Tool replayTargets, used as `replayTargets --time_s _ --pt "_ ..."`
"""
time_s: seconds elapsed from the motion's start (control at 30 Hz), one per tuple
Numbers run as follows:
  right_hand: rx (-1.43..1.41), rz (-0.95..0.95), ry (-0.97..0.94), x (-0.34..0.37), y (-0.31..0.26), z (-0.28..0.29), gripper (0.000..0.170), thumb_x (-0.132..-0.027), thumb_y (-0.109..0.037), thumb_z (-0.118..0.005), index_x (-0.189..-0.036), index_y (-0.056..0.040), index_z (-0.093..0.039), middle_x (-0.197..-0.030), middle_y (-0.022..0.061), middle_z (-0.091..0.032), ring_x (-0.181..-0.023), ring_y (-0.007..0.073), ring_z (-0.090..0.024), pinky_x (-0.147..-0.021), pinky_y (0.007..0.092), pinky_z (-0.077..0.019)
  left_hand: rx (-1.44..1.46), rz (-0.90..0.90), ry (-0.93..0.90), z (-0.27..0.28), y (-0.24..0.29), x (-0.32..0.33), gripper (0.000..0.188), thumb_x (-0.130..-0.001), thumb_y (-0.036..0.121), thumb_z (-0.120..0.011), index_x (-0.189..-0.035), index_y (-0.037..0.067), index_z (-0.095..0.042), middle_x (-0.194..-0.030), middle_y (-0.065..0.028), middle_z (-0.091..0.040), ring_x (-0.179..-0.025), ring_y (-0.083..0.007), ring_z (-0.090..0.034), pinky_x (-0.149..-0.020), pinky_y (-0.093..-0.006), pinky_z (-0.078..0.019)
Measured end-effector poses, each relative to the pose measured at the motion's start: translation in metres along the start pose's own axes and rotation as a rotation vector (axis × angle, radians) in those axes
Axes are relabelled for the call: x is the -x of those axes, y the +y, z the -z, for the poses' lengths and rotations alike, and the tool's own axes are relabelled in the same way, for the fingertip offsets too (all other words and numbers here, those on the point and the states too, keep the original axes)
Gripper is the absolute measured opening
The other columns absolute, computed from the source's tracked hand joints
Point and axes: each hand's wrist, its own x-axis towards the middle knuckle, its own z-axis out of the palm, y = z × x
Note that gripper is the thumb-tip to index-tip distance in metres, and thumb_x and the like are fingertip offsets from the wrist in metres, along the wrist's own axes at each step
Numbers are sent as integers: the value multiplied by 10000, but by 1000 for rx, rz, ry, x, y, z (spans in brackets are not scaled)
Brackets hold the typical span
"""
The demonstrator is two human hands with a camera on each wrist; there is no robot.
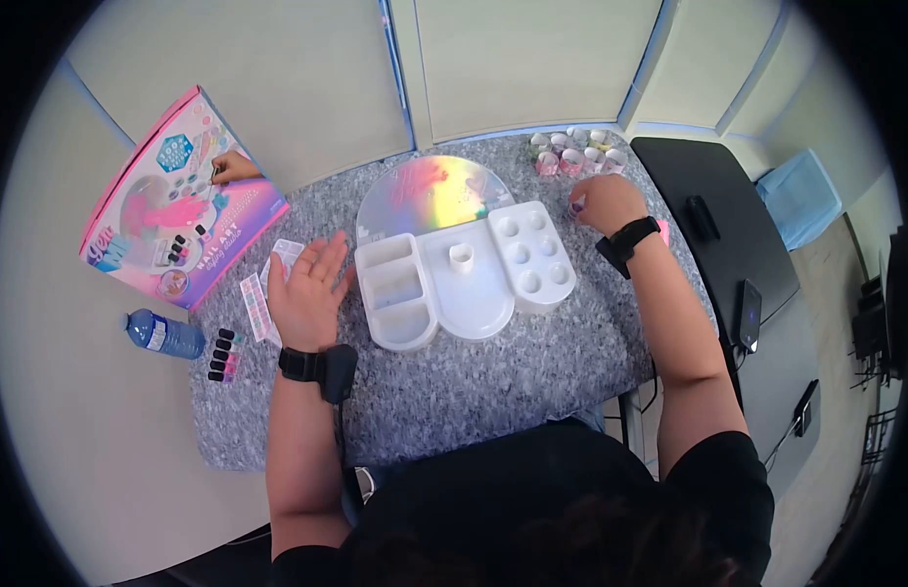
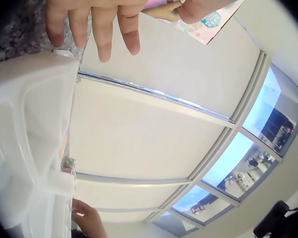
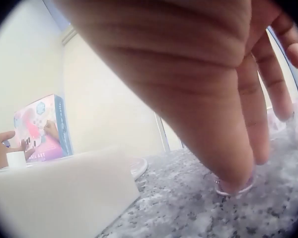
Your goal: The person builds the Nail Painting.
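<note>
My left hand (image 1: 309, 293) hovers by the left side of the white plastic tray (image 1: 464, 308), fingers spread and holding nothing. In the left wrist view its fingers (image 2: 103, 34) hang beside the tray's edge. Right of the tray, my right hand (image 1: 611, 203) pinches a small clear round pot (image 3: 233, 190) with pinkish contents between thumb and fingers, low over the grey speckled table (image 1: 611, 323). The hand hides most of this pot. Several similar small pots (image 1: 571, 159) stand in rows just beyond it.
A shiny rounded panel (image 1: 395, 201) rises behind the tray. To the left are a nail art box (image 1: 146, 210), sticker sheets (image 1: 256, 305), a water bottle (image 1: 170, 335) and several nail polish bottles (image 1: 223, 357). A black table (image 1: 684, 171) with a phone (image 1: 749, 315) adjoins on the right.
</note>
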Motion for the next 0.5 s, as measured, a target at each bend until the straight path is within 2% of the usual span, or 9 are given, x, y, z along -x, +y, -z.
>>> replayTargets --time_s 0.13,0.2,0.23,0.3,0.4,0.5 --pt "-148 34 50 12 -20 24 215 -837 -292 -855 -1029 -196 -835 -1049 107 -800 -1065 315 -756 -924 469 -606 -18 -8 -3 -3 2 1 746 -1075 709 -438 -1398 50 -570 -1625 -249 -520 -1525 -342 -473 -1212 -534 -412" --pt "-388 376 262 16 -30 33 187 -832 -212 -849 -1005 -143 -824 -1044 100 -796 -1052 312 -746 -938 450 -587 -21 24 -26 -3 2 2 746 -1072 714 -438 -1398 57 -573 -1624 -245 -523 -1517 -341 -481 -1207 -536 -420" --pt "-391 375 260 19 -39 39 187 -832 -212 -849 -1005 -143 -824 -1044 100 -796 -1052 312 -746 -938 450 -587 -23 25 -24 -4 2 3 746 -1072 714 -438 -1398 57 -573 -1624 -245 -523 -1517 -341 -481 -1207 -536 -420" --pt "-578 474 122 24 -58 48 178 -823 -147 -839 -995 -109 -813 -1043 79 -792 -1077 299 -722 -957 436 -563 -30 20 -12 -4 3 2 749 -1067 720 -442 -1399 62 -573 -1619 -240 -532 -1509 -340 -487 -1196 -537 -435" --pt "-429 501 169 21 -72 39 192 -797 -140 -845 -986 -118 -821 -1045 62 -791 -1094 291 -700 -967 436 -555 -29 32 -10 -6 4 2 757 -1061 730 -444 -1396 65 -574 -1611 -236 -541 -1504 -333 -494 -1187 -538 -445" --pt "-342 497 129 18 -79 39 193 -790 -135 -859 -980 -119 -831 -1062 52 -789 -1100 293 -685 -989 431 -537 -65 16 -20 -9 5 4 766 -1057 742 -438 -1392 67 -575 -1605 -232 -549 -1501 -329 -498 -1186 -540 -447"
